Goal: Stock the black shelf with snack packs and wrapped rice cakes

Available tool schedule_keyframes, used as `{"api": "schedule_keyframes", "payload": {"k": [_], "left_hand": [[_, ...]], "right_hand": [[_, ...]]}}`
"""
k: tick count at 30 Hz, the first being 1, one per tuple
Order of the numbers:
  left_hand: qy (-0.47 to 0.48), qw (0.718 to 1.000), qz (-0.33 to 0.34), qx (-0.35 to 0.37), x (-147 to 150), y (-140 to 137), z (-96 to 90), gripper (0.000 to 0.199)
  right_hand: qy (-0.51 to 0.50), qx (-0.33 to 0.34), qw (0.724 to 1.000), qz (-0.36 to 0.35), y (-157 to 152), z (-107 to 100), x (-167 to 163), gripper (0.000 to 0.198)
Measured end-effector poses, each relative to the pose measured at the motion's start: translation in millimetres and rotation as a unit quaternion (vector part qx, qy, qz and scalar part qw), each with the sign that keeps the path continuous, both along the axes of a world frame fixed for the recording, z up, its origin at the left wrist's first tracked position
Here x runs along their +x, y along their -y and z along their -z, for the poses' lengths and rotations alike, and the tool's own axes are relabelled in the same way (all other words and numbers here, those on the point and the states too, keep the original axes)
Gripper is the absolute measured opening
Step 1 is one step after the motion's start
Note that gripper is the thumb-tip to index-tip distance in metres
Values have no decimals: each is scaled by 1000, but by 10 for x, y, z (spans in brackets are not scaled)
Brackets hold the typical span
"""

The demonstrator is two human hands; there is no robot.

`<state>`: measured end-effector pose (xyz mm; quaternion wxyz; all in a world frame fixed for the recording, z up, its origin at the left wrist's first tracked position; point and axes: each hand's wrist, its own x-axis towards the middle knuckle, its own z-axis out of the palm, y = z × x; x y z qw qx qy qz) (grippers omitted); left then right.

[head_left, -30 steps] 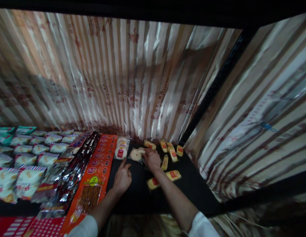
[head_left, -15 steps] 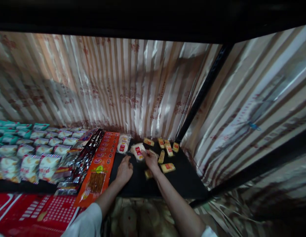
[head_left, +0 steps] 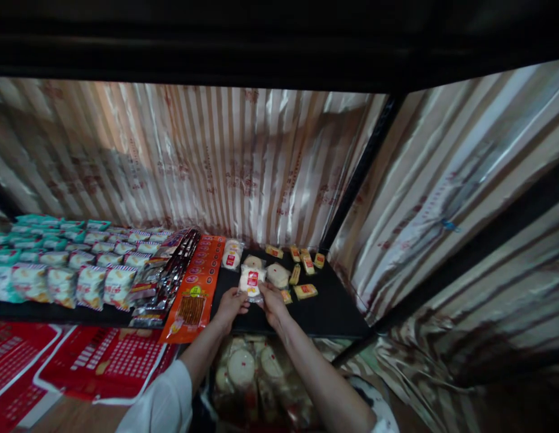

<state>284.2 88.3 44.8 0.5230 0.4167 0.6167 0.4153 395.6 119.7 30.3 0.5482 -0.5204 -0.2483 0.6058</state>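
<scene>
Between my two hands is a clear packet of white round crackers (head_left: 251, 278) with a red label, lifted just above the black shelf (head_left: 261, 323). My right hand (head_left: 273, 302) pinches its lower right corner. Fingers of my left hand (head_left: 234, 304) close on its lower left edge. Behind it lies a similar packet, partly covered. Another white cracker packet (head_left: 232, 254) rests at the back left, and a pale round one (head_left: 278, 275) lies just right of the held packet. Small yellow snack packets (head_left: 305, 291) are scattered to the right.
Left of my hands lies an orange snack strip (head_left: 192, 307), then dark shiny packets (head_left: 151, 291) and rows of white and teal bags (head_left: 90, 282). Below are more bagged crackers (head_left: 241, 367) and red packaging (head_left: 99, 364). A black post (head_left: 358, 180) stands at the right; a dark shelf hangs overhead.
My right hand has brought the cracker packet slightly down and nearer. My left hand has moved in and closed on its left edge. The view has shifted, showing more bagged crackers below.
</scene>
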Motion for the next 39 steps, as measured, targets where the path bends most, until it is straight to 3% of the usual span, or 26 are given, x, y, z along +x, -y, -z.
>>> {"api": "schedule_keyframes", "payload": {"k": [4, 7, 9, 13, 14, 16, 20, 23, 26, 29, 31, 39], "left_hand": [[-55, 998, 8, 12, -97, 88, -11, 14], [-147, 988, 45, 24, -249, 109, -66, 17], [-227, 969, 84, 44, -375, 130, -152, 17], [-368, 908, 174, 102, -560, 205, -392, 23], [-392, 892, 196, 112, -577, 222, -446, 24], [-424, 866, 232, 127, -583, 241, -526, 22], [-491, 807, 282, 166, -555, 213, -577, 22], [-529, 779, 281, 184, -551, 156, -546, 28], [-516, 801, 206, 222, -547, 100, -451, 38], [-495, 820, 95, 270, -531, 57, -287, 40], [-487, 830, 66, 262, -516, 34, -157, 39], [-484, 849, 136, 162, -500, -172, 291, 50]], "right_hand": [[7, 21, 1000, -4, 144, 162, -102, 25], [160, 65, 985, 6, 220, 215, -73, 32], [317, 153, 936, 11, 262, 167, -4, 43], [539, 347, 764, -69, 360, -48, 97, 42], [561, 367, 735, -100, 385, -96, 94, 41], [578, 370, 710, -157, 428, -161, 59, 42], [575, 319, 721, -216, 442, -145, -42, 33], [542, 274, 768, -205, 356, -39, -90, 22], [456, 208, 849, -167, 197, 93, -130, 23], [375, 173, 902, -130, 12, 202, -180, 26], [341, 169, 917, -117, -112, 258, -219, 25], [351, 135, 923, -81, -629, 489, -397, 22]]}}
